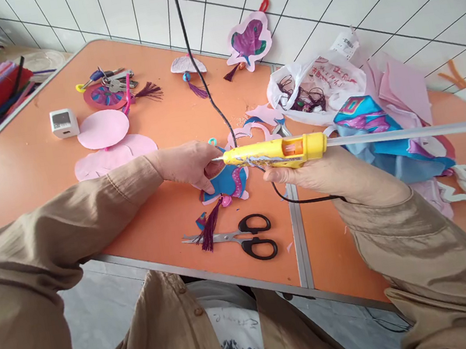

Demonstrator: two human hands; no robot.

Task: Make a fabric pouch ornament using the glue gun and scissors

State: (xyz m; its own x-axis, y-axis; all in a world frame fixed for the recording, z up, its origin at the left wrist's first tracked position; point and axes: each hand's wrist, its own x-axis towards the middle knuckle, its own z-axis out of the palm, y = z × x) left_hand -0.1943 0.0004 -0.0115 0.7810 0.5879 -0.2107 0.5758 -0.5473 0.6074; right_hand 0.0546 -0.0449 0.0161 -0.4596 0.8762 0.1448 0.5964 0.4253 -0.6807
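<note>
My right hand [317, 176] is wrapped round a yellow hot glue gun [251, 154], whose nozzle points left. A long clear glue stick [412, 133] sticks out of its back end. Under the nozzle, my left hand [187, 167] grips the left edge of a blue and pink ornament [226, 182], thumb on its face. Part of the ornament is hidden by the gun and my fingers. A pink bead [226, 201] and a dark purple tassel [211, 225] hang from its lower side. The tassel lies across the blades of black-handled scissors [243, 238].
Pink paper cutouts [103, 129], keys [115, 84] and a white charger [64, 123] lie left. Finished tasseled ornaments [248, 41] lie at the back. A plastic bag [333, 82] and blue fabric [400, 142] crowd the right. The gun's black cord [190, 45] crosses the orange table [155, 128].
</note>
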